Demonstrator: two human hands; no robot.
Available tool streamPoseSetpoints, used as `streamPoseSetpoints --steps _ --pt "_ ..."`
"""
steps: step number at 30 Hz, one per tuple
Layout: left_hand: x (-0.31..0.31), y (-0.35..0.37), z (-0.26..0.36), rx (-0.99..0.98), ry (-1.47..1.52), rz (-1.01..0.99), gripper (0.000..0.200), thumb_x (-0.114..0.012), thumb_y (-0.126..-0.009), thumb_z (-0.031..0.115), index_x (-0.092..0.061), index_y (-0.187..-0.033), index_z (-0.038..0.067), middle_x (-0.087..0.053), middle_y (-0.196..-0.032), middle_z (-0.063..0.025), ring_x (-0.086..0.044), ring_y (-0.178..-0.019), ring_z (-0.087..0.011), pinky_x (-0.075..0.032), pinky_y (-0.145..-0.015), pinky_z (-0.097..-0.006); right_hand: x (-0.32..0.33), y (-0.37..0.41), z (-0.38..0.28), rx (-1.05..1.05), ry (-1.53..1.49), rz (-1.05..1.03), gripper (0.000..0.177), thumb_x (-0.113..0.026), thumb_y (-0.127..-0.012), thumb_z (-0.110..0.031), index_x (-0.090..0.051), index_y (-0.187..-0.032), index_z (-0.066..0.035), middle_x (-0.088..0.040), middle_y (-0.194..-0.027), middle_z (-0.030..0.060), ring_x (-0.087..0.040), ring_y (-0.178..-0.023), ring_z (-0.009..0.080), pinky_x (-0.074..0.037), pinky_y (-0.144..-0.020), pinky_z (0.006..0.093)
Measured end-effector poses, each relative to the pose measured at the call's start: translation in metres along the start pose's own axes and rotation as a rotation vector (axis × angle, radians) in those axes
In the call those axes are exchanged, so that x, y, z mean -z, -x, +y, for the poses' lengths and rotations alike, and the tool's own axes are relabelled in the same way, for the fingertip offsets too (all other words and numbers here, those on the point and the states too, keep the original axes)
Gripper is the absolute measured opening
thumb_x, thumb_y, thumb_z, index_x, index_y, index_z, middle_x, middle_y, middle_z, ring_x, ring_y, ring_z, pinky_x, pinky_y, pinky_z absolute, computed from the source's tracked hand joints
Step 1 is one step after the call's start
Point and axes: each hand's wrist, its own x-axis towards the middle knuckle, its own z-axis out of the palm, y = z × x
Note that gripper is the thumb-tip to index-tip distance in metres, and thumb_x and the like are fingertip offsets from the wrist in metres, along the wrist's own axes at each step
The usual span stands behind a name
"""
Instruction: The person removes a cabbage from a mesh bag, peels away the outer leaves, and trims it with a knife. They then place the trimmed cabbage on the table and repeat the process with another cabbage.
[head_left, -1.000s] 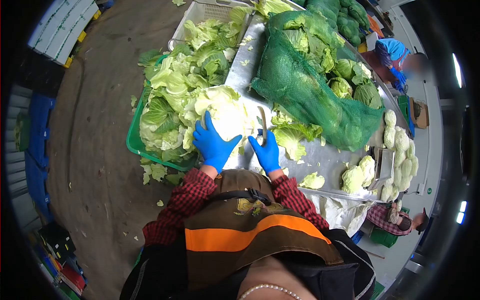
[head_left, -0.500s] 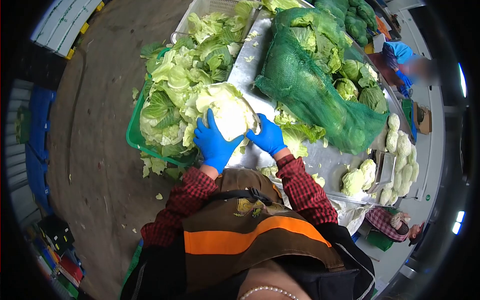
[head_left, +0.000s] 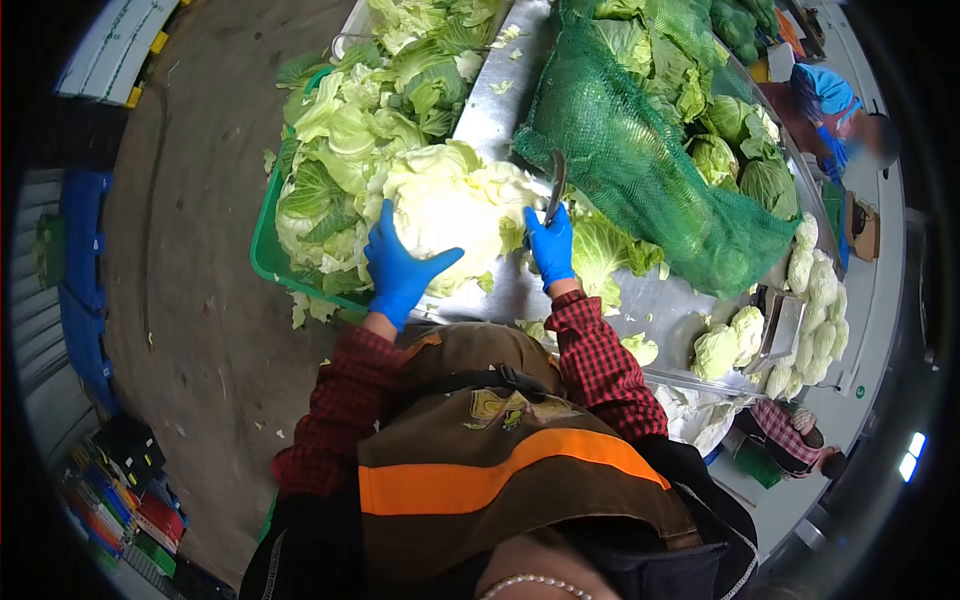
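Cabbage (head_left: 450, 205), big and pale, with loose outer leaves splayed round it, lies at the near edge of the steel desk (head_left: 655, 305), just beside the green crate (head_left: 262, 255); the left hand (head_left: 400, 270), in a blue glove, lies flat on its near left side, fingers spread and thumb held out; the right hand (head_left: 550, 248) touches its right side, fingers clamped on a knife (head_left: 555, 180), blade pointing up and away; beyond, trimmed leaves (head_left: 350, 130) fill the crate; farther right lies a green net sack (head_left: 640, 150) of cabbages.
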Motion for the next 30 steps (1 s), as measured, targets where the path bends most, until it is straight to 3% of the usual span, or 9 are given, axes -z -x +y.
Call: streamPoseSetpoints --steps 3,9,11,15,17,19,23,25,30 --pt "0.01 -0.002 -0.001 -0.017 0.129 -0.062 0.128 -0.096 -0.054 0.039 -0.021 -0.149 -0.001 -0.043 -0.136 -0.0243 -0.04 -0.131 -0.0376 -0.035 -0.11 -0.0467 -0.022 0.013 -0.012 -0.049 -0.08 -0.021 0.058 -0.086 -0.074 -0.032 -0.059 -0.115 0.0 -0.065 -0.091 0.0058 -0.06 -0.078 0.0138 -0.051 -0.071 0.0301" --pt "0.018 -0.02 -0.03 -0.017 0.54 -0.184 0.124 -0.097 -0.056 0.029 -0.021 -0.15 0.0 -0.034 -0.146 -0.0222 -0.037 -0.135 -0.0315 -0.031 -0.114 -0.0421 -0.027 0.014 -0.034 -0.405 -0.427 -0.367 0.031 -0.081 -0.081 -0.024 -0.06 -0.097 -0.007 -0.058 -0.072 -0.0018 -0.051 -0.055 0.0077 -0.045 -0.051 0.026" --pt "0.025 -0.026 -0.027 -0.079 0.579 -0.204 0.124 -0.096 -0.057 0.026 -0.02 -0.151 0.0 -0.033 -0.148 -0.0211 -0.035 -0.138 -0.0294 -0.03 -0.116 -0.0413 -0.021 0.028 -0.044 -0.44 -0.542 -0.394 0.035 -0.08 -0.082 -0.017 -0.057 -0.107 -0.008 -0.056 -0.072 -0.0022 -0.05 -0.054 0.0077 -0.044 -0.049 0.0232" --pt "0.056 -0.021 -0.005 -0.327 0.512 -0.273 0.124 -0.095 -0.057 0.021 -0.019 -0.153 0.002 -0.031 -0.151 -0.0164 -0.032 -0.14 -0.0265 -0.032 -0.115 -0.0395 0.008 0.063 -0.073 -0.203 -0.494 -0.299 0.054 -0.081 -0.079 -0.013 -0.051 -0.123 -0.003 -0.065 -0.09 0.0041 -0.058 -0.062 0.0088 -0.048 -0.053 0.0231" --pt "0.064 -0.027 0.0 -0.149 0.854 -0.488 0.116 -0.092 -0.063 0.016 -0.02 -0.153 0.004 -0.034 -0.149 -0.0154 -0.034 -0.138 -0.025 -0.032 -0.114 -0.0378 0.018 0.075 -0.083 -0.041 -0.339 -0.242 0.074 -0.086 -0.073 -0.013 -0.046 -0.134 0.001 -0.063 -0.119 0.0108 -0.062 -0.104 0.0164 -0.054 -0.083 0.0295" --pt "0.036 -0.027 -0.019 -0.041 0.99 -0.41 0.1 -0.087 -0.068 0.013 -0.028 -0.148 0.005 -0.039 -0.144 -0.0138 -0.039 -0.133 -0.0236 -0.034 -0.113 -0.0367 0.013 0.072 -0.041 0.094 -0.241 -0.331 0.082 -0.088 -0.07 -0.016 -0.046 -0.138 0.002 -0.062 -0.121 0.0115 -0.059 -0.111 0.017 -0.052 -0.091 0.0318" --pt "0.02 -0.003 -0.016 0.006 0.855 -0.184 0.083 -0.087 -0.069 0.012 -0.039 -0.136 0.005 -0.045 -0.135 -0.0108 -0.045 -0.123 -0.0218 -0.038 -0.107 -0.0353 0.036 0.069 -0.079 0.041 -0.174 -0.451 0.067 -0.087 -0.072 -0.018 -0.057 -0.127 0.004 -0.068 -0.105 0.0093 -0.065 -0.091 0.0143 -0.055 -0.078 0.0279" --pt "0.014 0.002 -0.018 -0.155 0.685 -0.096 0.09 -0.091 -0.065 0.014 -0.038 -0.137 0.006 -0.045 -0.133 -0.0112 -0.044 -0.124 -0.0227 -0.037 -0.107 -0.0357 0.04 0.036 -0.105 -0.065 -0.189 -0.351 0.032 -0.082 -0.076 -0.016 -0.066 -0.1 -0.002 -0.066 -0.075 0.0012 -0.058 -0.058 0.0066 -0.048 -0.05 0.0229" --pt "0.001 0.021 0.001 -0.22 0.65 -0.088 0.102 -0.096 -0.056 0.023 -0.036 -0.136 0.006 -0.038 -0.14 -0.0133 -0.042 -0.127 -0.0254 -0.034 -0.111 -0.0386 0.013 -0.021 -0.127 0.264 0.233 -0.141 0.068 -0.084 -0.075 -0.032 -0.056 -0.127 0.002 -0.07 -0.096 0.0139 -0.068 -0.077 0.0231 -0.054 -0.069 0.0337"
